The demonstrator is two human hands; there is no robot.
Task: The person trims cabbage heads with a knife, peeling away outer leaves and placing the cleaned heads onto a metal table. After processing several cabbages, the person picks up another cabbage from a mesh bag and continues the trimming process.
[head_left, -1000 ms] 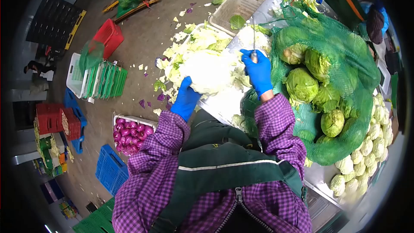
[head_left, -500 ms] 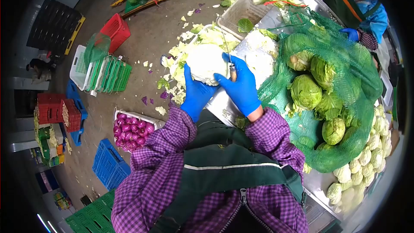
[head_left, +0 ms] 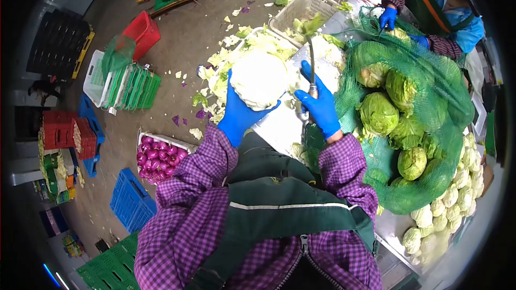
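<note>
My left hand (head_left: 237, 114) cups a large, pale, peeled cabbage (head_left: 260, 79) from below and the left side; bright light washes out its surface. To its right, my right hand (head_left: 322, 108) is closed around the handle of a knife (head_left: 312, 60), whose thin, slightly curved blade points up and away from me. The blade stands apart from the cabbage. Under and behind the cabbage is a container heaped with leaf trimmings (head_left: 226, 78). Beside my right hand, more white heads (head_left: 328, 56) lie on the metal table (head_left: 279, 131).
A green net (head_left: 349, 104) of cabbages (head_left: 379, 114) lies at right, with pale trimmed heads (head_left: 452, 196) beyond. A co-worker's gloved hand (head_left: 387, 17) is at the upper right. A grey crate (head_left: 285, 21) stands ahead; a box of purple onions (head_left: 161, 156) sits left on the littered floor.
My right hand with the knife has moved right, off the cabbage, which now rests in my left hand alone. A leaf piece appears near the blade's tip. The co-worker's hands have shifted toward the net.
</note>
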